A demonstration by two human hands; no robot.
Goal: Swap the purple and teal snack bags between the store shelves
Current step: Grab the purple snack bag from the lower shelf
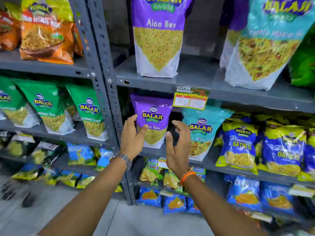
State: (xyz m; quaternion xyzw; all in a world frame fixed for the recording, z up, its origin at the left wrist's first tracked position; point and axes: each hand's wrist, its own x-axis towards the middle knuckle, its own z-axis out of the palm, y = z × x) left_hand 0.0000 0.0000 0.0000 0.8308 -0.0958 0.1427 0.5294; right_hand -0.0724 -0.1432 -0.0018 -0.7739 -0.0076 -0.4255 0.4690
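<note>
A small purple snack bag (152, 114) stands upright at the left end of the middle shelf (219, 165). My left hand (132, 138) grips its lower left edge, thumb across the front. My right hand (178, 147) hovers open just right of the bag, fingers spread, apart from it. A small teal snack bag (202, 132) stands next to it on the right. On the upper shelf (196, 75) stand a large purple bag (157, 40) and, further right, a large teal bag (269, 45) with another purple bag partly hidden behind it.
A yellow price tag (190, 98) hangs from the upper shelf's edge above the small bags. Blue and yellow bags (238, 143) fill the middle shelf's right side. A grey slotted upright (105, 74) separates a left rack of green bags (46, 106) and orange ones.
</note>
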